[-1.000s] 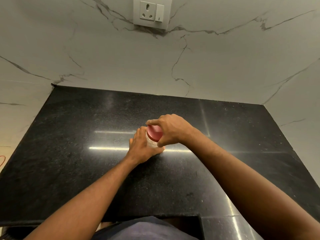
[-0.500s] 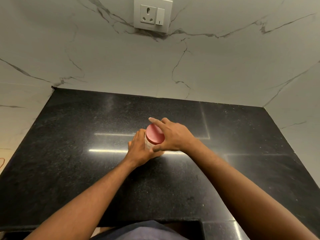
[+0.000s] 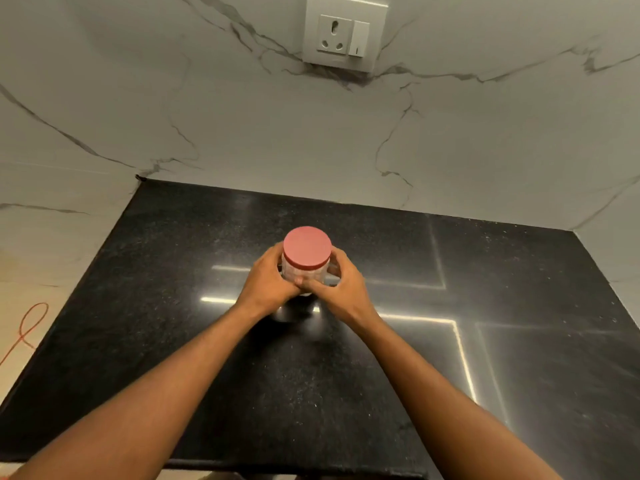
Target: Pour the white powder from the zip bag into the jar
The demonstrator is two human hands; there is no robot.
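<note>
A small clear jar point(image 3: 304, 273) with white contents stands upright in the middle of the black granite counter point(image 3: 485, 358). A pink-red lid point(image 3: 307, 247) sits on top of it. My left hand point(image 3: 268, 287) wraps the jar's left side and my right hand point(image 3: 341, 289) wraps its right side, thumbs meeting in front. Most of the jar's body is hidden by my fingers. No zip bag is in view.
White marble walls rise behind and on both sides of the counter. A wall socket with a switch point(image 3: 343, 34) is mounted high on the back wall. An orange cord point(image 3: 29, 327) lies on the floor at the far left.
My right hand came off the lid and dropped to the jar's right side, so the whole lid now shows. My left hand stayed on the jar.
</note>
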